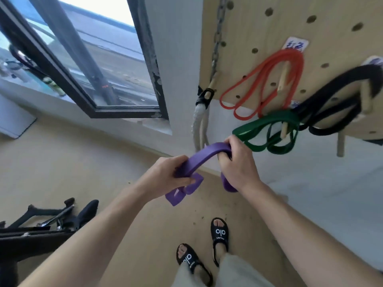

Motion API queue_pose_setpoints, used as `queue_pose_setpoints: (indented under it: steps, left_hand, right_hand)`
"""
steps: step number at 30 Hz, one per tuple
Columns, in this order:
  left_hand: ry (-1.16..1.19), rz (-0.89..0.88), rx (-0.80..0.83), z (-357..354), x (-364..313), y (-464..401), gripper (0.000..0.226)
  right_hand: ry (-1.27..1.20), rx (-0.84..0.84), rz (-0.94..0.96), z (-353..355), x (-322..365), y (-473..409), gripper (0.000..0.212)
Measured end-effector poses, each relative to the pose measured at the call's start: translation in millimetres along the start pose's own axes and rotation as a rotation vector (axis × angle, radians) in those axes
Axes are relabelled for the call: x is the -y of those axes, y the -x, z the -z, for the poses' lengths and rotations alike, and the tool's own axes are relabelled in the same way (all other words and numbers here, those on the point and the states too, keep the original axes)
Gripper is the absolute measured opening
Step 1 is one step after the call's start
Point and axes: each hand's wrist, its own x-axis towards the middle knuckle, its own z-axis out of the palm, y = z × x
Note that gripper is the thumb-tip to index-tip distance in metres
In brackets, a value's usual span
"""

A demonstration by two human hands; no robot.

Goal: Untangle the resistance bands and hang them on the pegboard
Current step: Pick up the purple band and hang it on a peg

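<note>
A person stands before a wooden pegboard [269, 27] on the wall to the right and looks down at both bare hands, which hold a wide purple band [209, 151] between them, in front of and just below the board's lower left corner.

The left hand [165, 175] has its fingers curled round the band's near end, where folded loops of it hang down below the fist. The right hand [236, 160] grips the far end, fingers wrapped under it, with another fold hanging beside the wrist. Between the hands the band arches upward in a flat curve.

Three bands already hang on wooden pegs: a red band [267, 79] highest, a green band [267, 133] below it, just beside the right hand, and a black band [335, 104] further right. A chain [217, 38] and a white rope [200, 125] hang at the board's left edge. A window [83, 59] fills the far left.

The step in hand appears to be gathering the purple band into neat folds for hanging. To do it well, the layers should lie flat on each other with no twist, and both hanging ends should be evened up. A free peg seems to jut out under the board, right of the green band [340, 145]; whether it is bare is hard to tell. Lifting clear of the green loops would avoid snagging them.
</note>
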Motion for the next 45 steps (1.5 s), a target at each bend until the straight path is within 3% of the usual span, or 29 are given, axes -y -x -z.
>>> queue_pose_setpoints:
  steps: [7,11,15,19,22,29,34,45]
  left_hand:
    - [-0.024,-0.166,0.098,-26,-76,-33,0.019]
    - [-0.055,-0.233,0.086,-48,-118,-54,0.019]
    - [0.02,-0.258,0.149,-76,-161,-77,0.015]
    - [0.042,-0.262,0.2,-106,-196,-101,0.016]
    - [0.052,-0.282,0.241,-124,-217,-117,0.019]
    - [-0.067,-0.316,0.252,-160,-243,-140,0.025]
    - [-0.055,-0.267,0.231,-170,-239,-155,0.021]
    - [-0.033,-0.212,0.204,-202,-218,-188,0.031]
  right_hand:
    - [-0.145,-0.247,-0.108,78,-22,33,0.011]
    - [-0.241,-0.302,-0.176,124,-47,52,0.019]
    - [-0.25,-0.276,-0.253,168,-86,64,0.017]
    - [-0.288,-0.145,-0.307,213,-120,71,0.046]
    - [-0.252,-0.018,-0.309,238,-143,72,0.051]
    - [-0.163,0.119,-0.261,251,-165,64,0.034]
    - [-0.093,-0.032,-0.282,248,-180,45,0.017]
    - [-0.314,-0.23,-0.415,250,-181,19,0.019]
